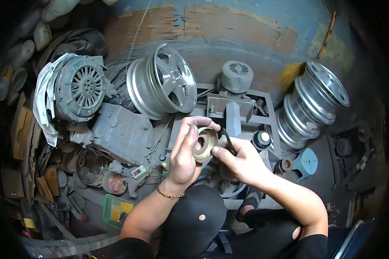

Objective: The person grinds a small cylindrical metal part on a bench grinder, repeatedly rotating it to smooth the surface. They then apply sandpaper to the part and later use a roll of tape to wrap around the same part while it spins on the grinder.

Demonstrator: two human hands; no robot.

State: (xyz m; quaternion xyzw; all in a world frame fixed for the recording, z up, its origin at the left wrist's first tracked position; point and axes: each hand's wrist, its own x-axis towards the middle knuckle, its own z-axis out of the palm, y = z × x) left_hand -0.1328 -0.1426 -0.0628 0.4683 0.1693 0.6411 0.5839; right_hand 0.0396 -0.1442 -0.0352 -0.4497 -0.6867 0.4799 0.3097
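A round, brass-coloured metal ring [208, 140] with a hollow middle is held up in front of my knees. My left hand [184, 155] wraps round it, thumb on the near left side and fingers curled over the far rim. From the right, my right hand [243, 160] closes on a thin dark tool [228, 142], whose tip stands close to the ring's edge. The tool's exact kind cannot be made out, and my fingers hide part of it. The thumb of that hand is at the ring's right side.
Behind my hands stands a metal machine frame [270, 113] with a grey electric motor [237, 77]. A silver wheel rim [136, 88] leans at the left, near a grey clutch-like disc [84, 88]. Stacked rims [311, 103] and a blue stool [306, 162] stand right. A green basket [111, 209] lies low left.
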